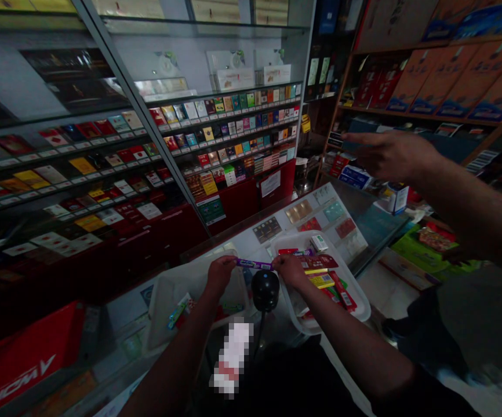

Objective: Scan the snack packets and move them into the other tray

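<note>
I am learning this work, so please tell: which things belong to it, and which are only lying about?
Likely in use:
purple packet, between left hand and right hand
black device
left tray
right tray

Likely just lying about:
red box
orange boxes

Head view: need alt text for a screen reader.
A person's left hand and right hand hold a slim purple packet by its ends, near a black corded device between two white trays on a glass counter. Another person's hand extends from the right; cigarette packs stand behind.
</note>
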Tool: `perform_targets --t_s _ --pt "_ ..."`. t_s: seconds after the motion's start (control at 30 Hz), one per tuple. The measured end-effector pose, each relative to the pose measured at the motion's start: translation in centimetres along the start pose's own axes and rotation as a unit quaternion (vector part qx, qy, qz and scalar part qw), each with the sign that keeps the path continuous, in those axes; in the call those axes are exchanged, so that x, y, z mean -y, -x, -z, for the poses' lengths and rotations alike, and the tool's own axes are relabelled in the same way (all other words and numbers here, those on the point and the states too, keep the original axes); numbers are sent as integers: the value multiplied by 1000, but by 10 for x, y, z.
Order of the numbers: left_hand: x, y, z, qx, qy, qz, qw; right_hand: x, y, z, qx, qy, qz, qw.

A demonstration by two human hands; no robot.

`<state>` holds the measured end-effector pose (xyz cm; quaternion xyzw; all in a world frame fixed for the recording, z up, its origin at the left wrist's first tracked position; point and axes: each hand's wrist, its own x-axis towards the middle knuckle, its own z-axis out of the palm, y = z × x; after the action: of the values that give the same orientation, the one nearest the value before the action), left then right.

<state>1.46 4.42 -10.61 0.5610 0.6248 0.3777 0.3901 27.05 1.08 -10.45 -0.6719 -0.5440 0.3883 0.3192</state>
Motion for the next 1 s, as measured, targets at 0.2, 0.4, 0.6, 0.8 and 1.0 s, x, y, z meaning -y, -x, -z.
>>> perform_targets --t_s 0.2,0.4,0.6,0.8,1.0 --pt "1 1 -4 1 -3 0 1000 1 -1 2 -16 75 21 997" --pt "-6 -6 -8 -8 -1 -7 1000 4 -5 9 -17 29 -18 999" --pt "-26 -13 -21 4 12 -8 1000 6 -9 28 -61 24 -18 998" --pt "-55 -13 -53 26 66 29 997 -10 -14 57 -122 -5 -43 992" --pt "-77 -12 -91 38 -80 1 996 -37 -13 87 -176 5 -111 978"
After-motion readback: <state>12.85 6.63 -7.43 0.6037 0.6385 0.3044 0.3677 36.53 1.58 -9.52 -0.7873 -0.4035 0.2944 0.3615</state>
